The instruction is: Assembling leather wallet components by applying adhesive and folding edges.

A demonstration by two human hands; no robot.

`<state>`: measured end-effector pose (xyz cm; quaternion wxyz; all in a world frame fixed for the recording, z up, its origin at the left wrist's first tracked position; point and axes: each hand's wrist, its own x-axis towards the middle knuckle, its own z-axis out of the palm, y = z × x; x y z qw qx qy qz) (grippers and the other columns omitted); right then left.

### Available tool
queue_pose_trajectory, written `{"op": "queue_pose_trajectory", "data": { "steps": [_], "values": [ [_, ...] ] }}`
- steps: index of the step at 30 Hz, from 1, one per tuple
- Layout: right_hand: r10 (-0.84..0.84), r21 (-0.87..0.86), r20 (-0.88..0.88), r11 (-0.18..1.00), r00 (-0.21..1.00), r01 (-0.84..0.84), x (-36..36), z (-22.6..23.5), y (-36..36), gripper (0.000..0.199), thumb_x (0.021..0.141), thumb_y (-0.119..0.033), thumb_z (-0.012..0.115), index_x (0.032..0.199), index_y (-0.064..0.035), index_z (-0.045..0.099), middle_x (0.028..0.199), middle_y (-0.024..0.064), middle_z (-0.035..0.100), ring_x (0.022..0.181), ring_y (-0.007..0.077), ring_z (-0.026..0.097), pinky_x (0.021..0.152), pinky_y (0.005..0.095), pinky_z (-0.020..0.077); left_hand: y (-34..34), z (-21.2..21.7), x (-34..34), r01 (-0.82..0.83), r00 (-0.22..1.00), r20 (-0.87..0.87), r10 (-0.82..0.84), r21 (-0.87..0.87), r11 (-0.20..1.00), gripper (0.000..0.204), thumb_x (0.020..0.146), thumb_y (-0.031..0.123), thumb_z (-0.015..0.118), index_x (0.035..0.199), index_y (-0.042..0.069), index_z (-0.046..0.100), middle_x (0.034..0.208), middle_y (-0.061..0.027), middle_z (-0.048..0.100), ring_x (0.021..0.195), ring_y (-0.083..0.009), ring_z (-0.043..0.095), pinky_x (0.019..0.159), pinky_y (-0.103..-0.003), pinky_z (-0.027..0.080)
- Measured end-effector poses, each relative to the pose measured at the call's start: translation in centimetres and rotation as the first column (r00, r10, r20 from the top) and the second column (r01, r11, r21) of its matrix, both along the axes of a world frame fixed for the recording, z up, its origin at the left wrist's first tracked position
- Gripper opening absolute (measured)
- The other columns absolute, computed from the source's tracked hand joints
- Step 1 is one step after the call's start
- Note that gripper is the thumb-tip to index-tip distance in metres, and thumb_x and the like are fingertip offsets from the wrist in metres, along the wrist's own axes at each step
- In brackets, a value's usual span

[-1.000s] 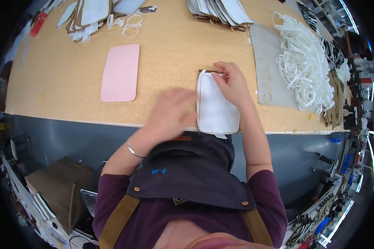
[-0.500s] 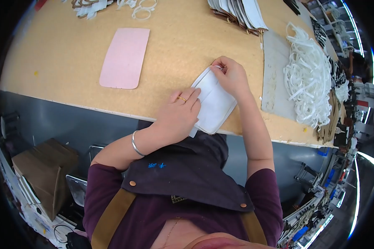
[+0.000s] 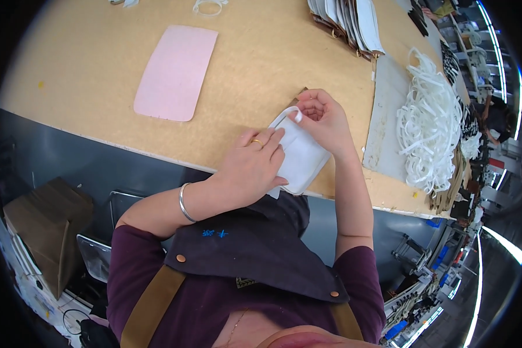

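A white flat fabric piece [image 3: 303, 155] with rounded corners lies at the near edge of the tan worktable [image 3: 98, 87]. My left hand [image 3: 250, 168] lies flat on its left half, pressing it down, a ring on one finger and a bangle at the wrist. My right hand [image 3: 321, 116] pinches the piece's far corner between thumb and fingers. A brown layer shows just under that far corner.
A pink rounded template [image 3: 176, 72] lies to the left on the table. A stack of flat white and brown pieces [image 3: 348, 23] sits at the far edge. A heap of white straps [image 3: 429, 124] rests on a grey mat [image 3: 385, 116] at right. A cardboard box [image 3: 40, 226] stands on the floor at left.
The view has tilted and drawn closer. My left hand has slid further onto the white piece, and my right hand stays at its far corner.
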<state>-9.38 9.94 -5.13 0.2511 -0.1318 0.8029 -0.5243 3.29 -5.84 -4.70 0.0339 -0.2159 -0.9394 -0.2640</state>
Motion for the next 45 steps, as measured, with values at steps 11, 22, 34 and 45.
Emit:
{"op": "queue_pose_trajectory", "data": {
  "steps": [11,22,34,45],
  "values": [
    [0.157,-0.026,0.047,0.987,0.986,-0.156,0.3,1.0,0.1,0.01,0.08,-0.008,0.065,0.085,-0.0015,0.059,0.079,0.0047,0.065,0.069,0.011,0.059,0.064,0.0227,0.0472,0.1,-0.3,0.1,0.002,1.0,0.009,-0.001,-0.032,0.999,0.063,0.065,0.043,0.07,0.101,-0.007,0.053,0.12,-0.0233,0.05,0.113,-0.0313,0.048,0.095,-0.04,0.034],
    [-0.078,0.076,0.039,0.994,0.996,0.075,-0.2,-0.8,-1.0,0.014,0.075,-0.003,0.071,0.081,-0.0023,0.059,0.072,0.001,0.062,0.064,0.0048,0.057,0.058,0.0169,0.0451,-0.1,-0.4,-0.1,0.009,0.999,0.033,-0.008,-0.012,1.0,0.061,0.065,0.044,0.069,0.1,-0.004,0.054,0.125,-0.0222,0.046,0.109,-0.0294,0.048,0.092,-0.036,0.036],
    [-0.115,0.161,-0.077,0.979,0.99,0.126,-0.1,-1.2,-1.1,0.014,0.071,-0.009,0.073,0.078,-0.0035,0.062,0.071,0.0009,0.063,0.065,0.0065,0.058,0.061,0.0198,0.0477,0.8,-0.7,-0.7,-0.026,1.0,-0.004,0.026,-0.068,0.997,0.056,0.064,0.046,0.07,0.087,-0.002,0.053,0.121,-0.0279,0.048,0.096,-0.0299,0.051,0.086,-0.035,0.038],
    [-0.163,0.168,-0.236,0.964,0.958,0.206,-2.7,-1.0,-0.3,0.017,0.072,-0.005,0.07,0.087,-0.0002,0.063,0.074,0.0024,0.063,0.066,0.0067,0.057,0.062,0.0197,0.048,1.0,-0.6,-1.4,-0.029,1.0,-0.001,0.029,-0.112,0.993,0.052,0.065,0.044,0.071,0.081,-0.002,0.052,0.116,-0.0302,0.051,0.093,-0.0308,0.051,0.086,-0.037,0.038]
  ]
}}
